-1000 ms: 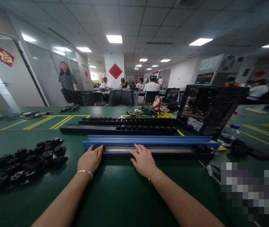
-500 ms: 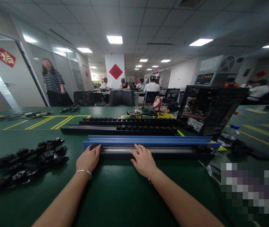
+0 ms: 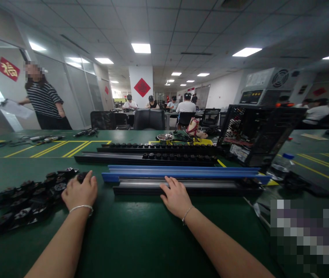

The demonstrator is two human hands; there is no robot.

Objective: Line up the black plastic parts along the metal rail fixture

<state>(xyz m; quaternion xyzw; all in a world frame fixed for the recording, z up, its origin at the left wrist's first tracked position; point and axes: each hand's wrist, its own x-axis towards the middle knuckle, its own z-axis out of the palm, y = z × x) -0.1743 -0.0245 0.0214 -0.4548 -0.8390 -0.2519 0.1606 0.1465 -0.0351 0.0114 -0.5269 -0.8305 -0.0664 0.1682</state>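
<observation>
A long black rail (image 3: 210,190) with a shiny grey inner channel lies crosswise before me, beside a blue rail (image 3: 181,170) along its far side. My right hand (image 3: 177,197) is closed over the black rail near its middle, fingertips reaching into the channel and thumb by the near wall. My left hand (image 3: 80,191) is left of the rail, at the edge of a pile of small black parts (image 3: 25,200). A small black part (image 3: 82,177) shows at its curled fingers; most of their grip is hidden.
Farther back lie two more black rails (image 3: 109,156) carrying rows of black parts. A metal bowl (image 3: 164,138) sits behind them. To the right stand an opened computer case (image 3: 257,135) and a bottle with a blue cap (image 3: 281,166). A person (image 3: 44,96) with papers stands at left.
My left hand has moved left from the rail's left end to the pile, with a black part in its fingers. My right hand has stayed put. The standing person has moved left.
</observation>
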